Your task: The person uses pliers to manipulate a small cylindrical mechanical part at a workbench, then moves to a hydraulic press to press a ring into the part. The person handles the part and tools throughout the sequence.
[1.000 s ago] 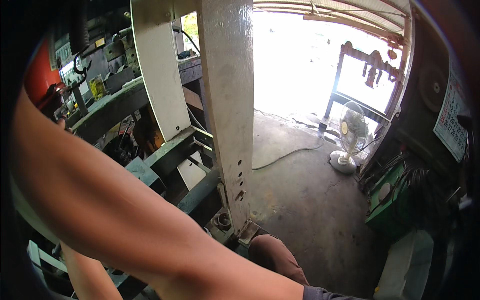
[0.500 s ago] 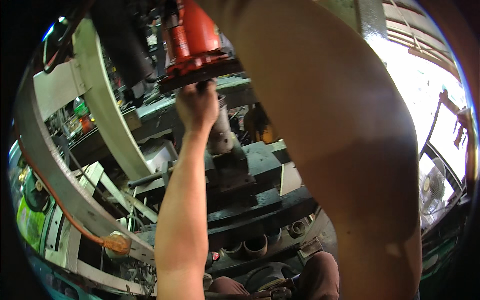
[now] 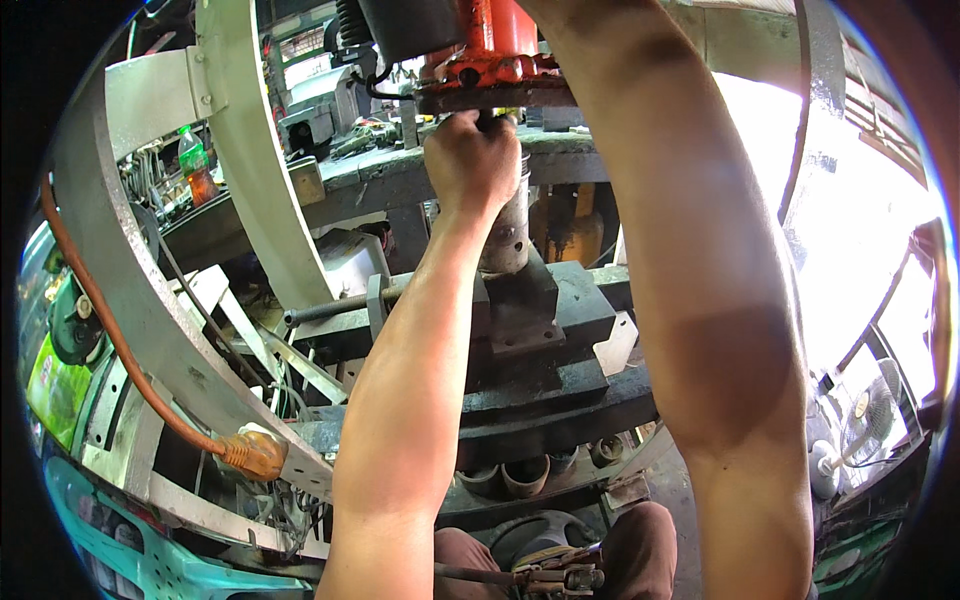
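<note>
A red bottle-jack-like body (image 3: pixel 505 35) with a dark flat base plate (image 3: pixel 500 98) hangs at the top of the view. Right under that plate is my left hand (image 3: pixel 472 165), its fingers curled closed near the plate's underside. What it grips, if anything, is hidden behind the fingers. Partly covered by this hand, a worn metal cylinder (image 3: pixel 508 230) stands upright on dark steel blocks (image 3: pixel 525 300). My right forearm (image 3: pixel 690 250) reaches up past the jack's right side, and its hand lies beyond the upper edge.
A pale steel frame (image 3: pixel 240 150) rises at left, with an orange cable and plug (image 3: pixel 255 455) beside it. Behind stands a cluttered bench (image 3: pixel 350 175) with a green bottle (image 3: pixel 192 150). Below are short pipe pieces (image 3: pixel 525 475); a fan (image 3: pixel 868 410) stands at right.
The view has shifted, so the jack, cylinder and my left hand now sit higher and farther right in the picture. My left hand stays closed under the base plate.
</note>
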A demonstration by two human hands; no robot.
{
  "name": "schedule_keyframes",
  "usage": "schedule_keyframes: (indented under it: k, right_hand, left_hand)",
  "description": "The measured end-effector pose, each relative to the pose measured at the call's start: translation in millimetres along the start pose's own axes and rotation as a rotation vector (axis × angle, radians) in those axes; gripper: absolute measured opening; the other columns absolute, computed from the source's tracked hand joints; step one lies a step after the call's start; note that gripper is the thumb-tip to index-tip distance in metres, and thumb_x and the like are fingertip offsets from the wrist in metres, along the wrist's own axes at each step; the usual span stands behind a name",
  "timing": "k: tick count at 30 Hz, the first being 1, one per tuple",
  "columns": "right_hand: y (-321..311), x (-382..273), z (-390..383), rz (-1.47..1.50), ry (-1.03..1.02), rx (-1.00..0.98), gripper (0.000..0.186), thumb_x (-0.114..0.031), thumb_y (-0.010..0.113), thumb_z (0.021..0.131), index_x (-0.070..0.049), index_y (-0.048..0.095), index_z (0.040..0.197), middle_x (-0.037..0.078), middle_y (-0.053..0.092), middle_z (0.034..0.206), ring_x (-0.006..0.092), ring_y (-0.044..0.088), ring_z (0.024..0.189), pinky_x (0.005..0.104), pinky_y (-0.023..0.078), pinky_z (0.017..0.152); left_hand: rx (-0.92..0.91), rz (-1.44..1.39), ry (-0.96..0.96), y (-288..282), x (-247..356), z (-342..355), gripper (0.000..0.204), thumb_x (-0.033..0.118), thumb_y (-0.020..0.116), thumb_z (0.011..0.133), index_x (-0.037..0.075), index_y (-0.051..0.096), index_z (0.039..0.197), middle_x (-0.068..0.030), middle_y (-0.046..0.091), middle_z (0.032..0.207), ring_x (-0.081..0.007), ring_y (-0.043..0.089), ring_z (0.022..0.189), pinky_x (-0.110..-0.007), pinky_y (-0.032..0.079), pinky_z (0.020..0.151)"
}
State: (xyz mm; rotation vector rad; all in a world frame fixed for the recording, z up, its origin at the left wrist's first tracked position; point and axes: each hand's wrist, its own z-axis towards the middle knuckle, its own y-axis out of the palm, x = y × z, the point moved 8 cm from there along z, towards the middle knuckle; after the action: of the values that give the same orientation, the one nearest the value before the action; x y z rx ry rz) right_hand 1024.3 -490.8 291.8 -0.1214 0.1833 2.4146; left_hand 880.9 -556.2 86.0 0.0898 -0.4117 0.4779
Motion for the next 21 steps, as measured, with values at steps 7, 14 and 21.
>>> schedule_keyframes:
  k: [7,14,21]
  right_hand:
    - [17,-22,10,-0.323,-0.249,-0.253,0.022,-0.016,0.065,0.095,-0.005,0.083,0.103,0.021,0.08,0.108,0.0368,0.076,0.11,0.0469,0.06,0.096]
    - [50,-19,33,-0.635,-0.494,-0.303,0.019,-0.017,0.067,0.094,-0.008,0.083,0.097,0.017,0.081,0.104,0.0337,0.078,0.104,0.0445,0.062,0.089]
    - [32,-27,-5,-0.913,-0.573,-0.132,0.016,-0.018,0.07,0.092,-0.011,0.084,0.091,0.012,0.082,0.1,0.0296,0.08,0.097,0.0411,0.064,0.082]
  left_hand:
    - [0.022,0.033,-0.022,-1,2,-1,0.027,0.03,0.074,0.091,0.006,0.08,0.101,-0.0205,0.079,0.095,-0.0403,0.077,0.093,-0.046,0.058,0.084]
    - [-0.012,0.093,-0.052,3,-5,-1,0.024,0.029,0.075,0.091,0.006,0.08,0.095,-0.0171,0.077,0.082,-0.0365,0.077,0.081,-0.044,0.058,0.077]
    - [-0.001,0.069,-0.012,-1,3,0,0.02,0.022,0.071,0.092,0.004,0.08,0.094,-0.0228,0.078,0.088,-0.0408,0.078,0.087,-0.047,0.061,0.08]
